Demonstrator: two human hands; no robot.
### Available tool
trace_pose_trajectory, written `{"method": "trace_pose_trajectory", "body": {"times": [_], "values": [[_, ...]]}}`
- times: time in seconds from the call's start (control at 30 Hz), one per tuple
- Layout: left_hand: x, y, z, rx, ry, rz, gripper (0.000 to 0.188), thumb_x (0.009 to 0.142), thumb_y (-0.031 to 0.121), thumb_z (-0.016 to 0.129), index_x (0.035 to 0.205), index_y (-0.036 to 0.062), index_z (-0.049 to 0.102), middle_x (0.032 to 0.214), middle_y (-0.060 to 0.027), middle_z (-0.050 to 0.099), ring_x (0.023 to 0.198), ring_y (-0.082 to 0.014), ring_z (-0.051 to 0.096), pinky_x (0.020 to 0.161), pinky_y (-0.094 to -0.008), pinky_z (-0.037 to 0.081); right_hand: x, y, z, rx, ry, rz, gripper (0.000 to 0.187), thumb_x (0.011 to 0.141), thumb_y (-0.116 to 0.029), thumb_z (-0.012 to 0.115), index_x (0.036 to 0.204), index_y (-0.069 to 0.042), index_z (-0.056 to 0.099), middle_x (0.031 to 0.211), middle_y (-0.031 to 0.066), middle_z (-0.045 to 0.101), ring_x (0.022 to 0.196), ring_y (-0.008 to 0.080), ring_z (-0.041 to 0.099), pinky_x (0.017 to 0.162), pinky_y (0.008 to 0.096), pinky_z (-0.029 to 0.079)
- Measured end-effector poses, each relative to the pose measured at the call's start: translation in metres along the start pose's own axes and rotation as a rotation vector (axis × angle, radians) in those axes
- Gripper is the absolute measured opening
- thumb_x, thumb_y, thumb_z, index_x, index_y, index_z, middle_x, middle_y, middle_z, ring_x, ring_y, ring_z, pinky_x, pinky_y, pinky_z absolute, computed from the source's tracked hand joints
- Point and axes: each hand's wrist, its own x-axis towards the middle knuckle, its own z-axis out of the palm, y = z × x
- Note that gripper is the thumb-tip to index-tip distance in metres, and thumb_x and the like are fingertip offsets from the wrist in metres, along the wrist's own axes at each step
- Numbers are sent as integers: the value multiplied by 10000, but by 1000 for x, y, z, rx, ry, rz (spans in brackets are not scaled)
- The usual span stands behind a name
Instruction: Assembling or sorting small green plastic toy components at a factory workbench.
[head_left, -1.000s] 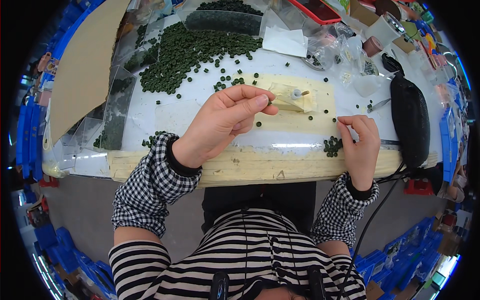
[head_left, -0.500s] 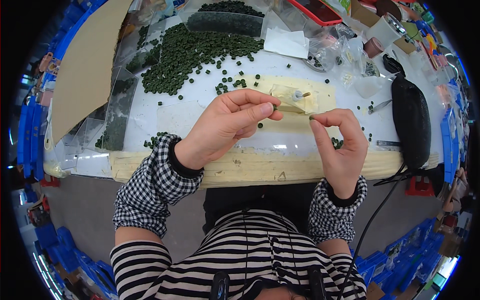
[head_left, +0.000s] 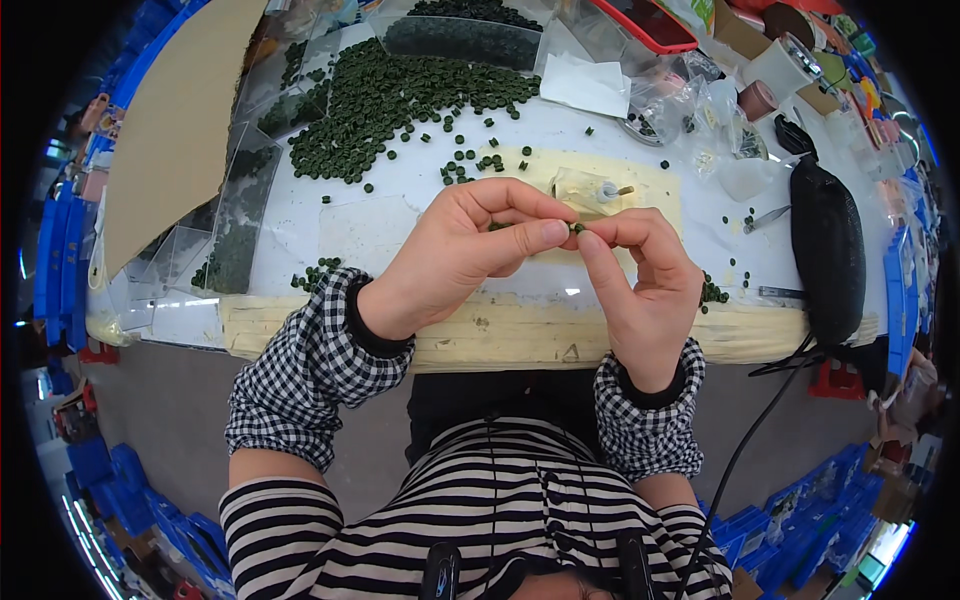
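Note:
My left hand [head_left: 455,245] and my right hand [head_left: 645,290] meet fingertip to fingertip above the near part of the table. Thumb and index finger of my left hand pinch a small dark green grooved piece [head_left: 578,228]. My right hand's thumb and index finger close on green material at the same spot; whether it is a second piece is hidden by the fingers. Just beyond them stands a block wrapped in cream tape [head_left: 585,190], with a short peg sticking out. A large heap of the same green spool-shaped pieces [head_left: 400,95] lies beyond my left hand, with several scattered nearer.
Clear bins [head_left: 460,45] hold more green pieces at the back. Brown cardboard [head_left: 175,130] leans at the left. White paper [head_left: 587,84], a red-edged phone [head_left: 655,22] and plastic bags lie back right. Tweezers [head_left: 768,217] and a black pouch [head_left: 828,245] are at right. Tape covers the front edge [head_left: 490,335].
My right hand has moved left and its fingertips now meet those of my left hand. The two were apart before, each pinching something small and green. The view has shifted slightly.

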Motion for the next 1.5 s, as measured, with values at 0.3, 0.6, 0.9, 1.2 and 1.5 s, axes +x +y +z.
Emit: {"method": "trace_pose_trajectory", "body": {"times": [0.3,0.6,0.9,1.2,1.5], "values": [[1,-2,4,104,55,129,116,881,71,643,984,23,661,826,-20,664,557,-14,381,481,-168,281,0,1,2,-33,14,-42,94,776,9,689,867,-2,669,817,63,606,779,146,569,722,257,449],[0,-5,5,195,112,247,118,864,40,659,978,10,665,831,-26,665,589,-15,428,501,-161,327,-1,-1,13,-270,134,-232,126,721,31,716,831,-19,679,793,69,606,729,193,568,640,280,454],[-1,-2,5,149,133,209,139,858,32,667,992,-2,678,823,-16,651,657,-34,504,583,-167,399,-4,0,15,-200,111,-218,152,756,35,702,901,-11,695,827,73,615,747,180,569,662,269,459],[-1,0,7,202,160,259,183,846,61,689,1016,-8,686,924,-58,691,830,-68,605,738,-194,488,-4,5,9,-89,53,-194,191,787,37,683,971,-12,703,877,70,634,798,161,575,704,254,464],[-3,1,4,161,156,231,184,842,60,694,1014,-5,683,913,-55,685,818,-71,599,734,-198,488,-5,4,9,-120,18,-226,252,786,31,687,1031,-26,704,902,75,630,817,170,573,710,263,470]]}}
